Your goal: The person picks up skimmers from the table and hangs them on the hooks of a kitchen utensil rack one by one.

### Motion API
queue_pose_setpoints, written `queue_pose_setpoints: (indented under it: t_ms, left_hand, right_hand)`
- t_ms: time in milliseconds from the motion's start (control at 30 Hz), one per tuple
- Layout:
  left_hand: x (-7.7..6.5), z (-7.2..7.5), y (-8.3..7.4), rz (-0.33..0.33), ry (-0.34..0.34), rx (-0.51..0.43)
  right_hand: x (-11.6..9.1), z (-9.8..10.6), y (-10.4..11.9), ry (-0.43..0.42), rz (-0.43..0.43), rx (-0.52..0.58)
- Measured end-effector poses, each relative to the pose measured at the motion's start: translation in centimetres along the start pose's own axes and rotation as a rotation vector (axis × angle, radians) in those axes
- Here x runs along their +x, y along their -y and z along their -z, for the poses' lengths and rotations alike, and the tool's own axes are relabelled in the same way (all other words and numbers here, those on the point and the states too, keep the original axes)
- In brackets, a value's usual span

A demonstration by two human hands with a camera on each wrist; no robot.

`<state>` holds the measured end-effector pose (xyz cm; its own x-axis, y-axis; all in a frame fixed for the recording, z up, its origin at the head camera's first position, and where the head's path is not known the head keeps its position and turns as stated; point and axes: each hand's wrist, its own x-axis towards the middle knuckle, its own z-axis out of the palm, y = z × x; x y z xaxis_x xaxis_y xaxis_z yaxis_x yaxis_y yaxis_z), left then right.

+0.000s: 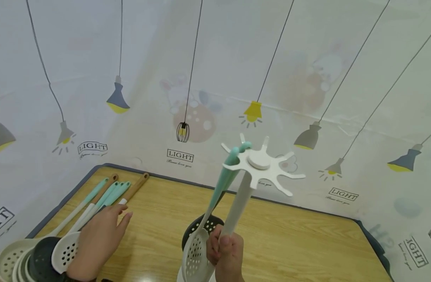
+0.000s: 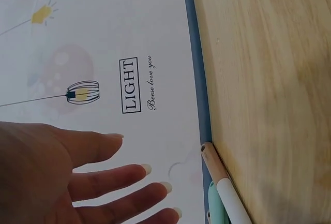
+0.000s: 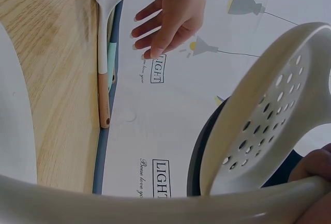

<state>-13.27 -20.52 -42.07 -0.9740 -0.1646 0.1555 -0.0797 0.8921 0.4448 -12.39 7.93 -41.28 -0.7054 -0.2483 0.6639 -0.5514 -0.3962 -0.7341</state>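
My right hand (image 1: 229, 252) grips the pale stem of a white utensil stand (image 1: 261, 162), whose top spreads into several hooked arms. A cream skimmer (image 1: 194, 254) with a mint handle and a dark skimmer (image 1: 211, 222) hang from the stand's left side. In the right wrist view the stem crosses the bottom, and the stand's white base (image 3: 13, 115) shows at left. My left hand (image 1: 100, 239) holds nothing, its fingers extended and spread in the left wrist view. From the head it overlaps a row of utensils, near a white skimmer (image 1: 64, 252) with a wooden handle (image 1: 136, 188).
Several utensils with mint handles (image 1: 113, 194) and wooden ends lie along the table's left side. Their heads, among them a dark one (image 1: 42, 258) and a cream skimmer (image 1: 12, 260), bunch at front left. A lamp-printed sheet (image 1: 215, 78) rises behind the wooden table (image 1: 307, 235).
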Motion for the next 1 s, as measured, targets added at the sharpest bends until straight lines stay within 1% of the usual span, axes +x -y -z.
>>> queue_pose_setpoints:
  t_ms: [133,300,400,533,767,933,1000]
  left_hand:
    - [0.4,-0.4,0.3,0.009,0.021,0.026]
    - [0.8,-0.8,0.6,0.051,0.051,0.035]
    - [1.0,-1.0,0.7,0.079,0.052,0.026]
    - [1.3,-1.2,0.9,0.099,0.051,0.026]
    - [1.8,-1.3,1.4,0.138,0.093,0.034]
    - [2.1,-1.7,1.8,0.151,0.123,0.031]
    - [2.2,-1.9,2.1,0.162,0.148,0.037]
  right_hand:
    - [-0.1,-0.1,0.0,-0.011,-0.012,-0.005]
    - [0.0,-0.1,0.0,-0.014,-0.015,0.003]
    - [0.0,-0.2,0.1,-0.015,-0.003,0.005]
    - [0.0,-0.2,0.1,-0.02,-0.002,0.002]
    - [0.0,-0.1,0.0,-0.021,0.0,-0.008]
    - [0.0,-0.1,0.0,-0.016,0.007,0.001]
    - [0.0,-0.1,0.0,-0.018,0.002,0.004]
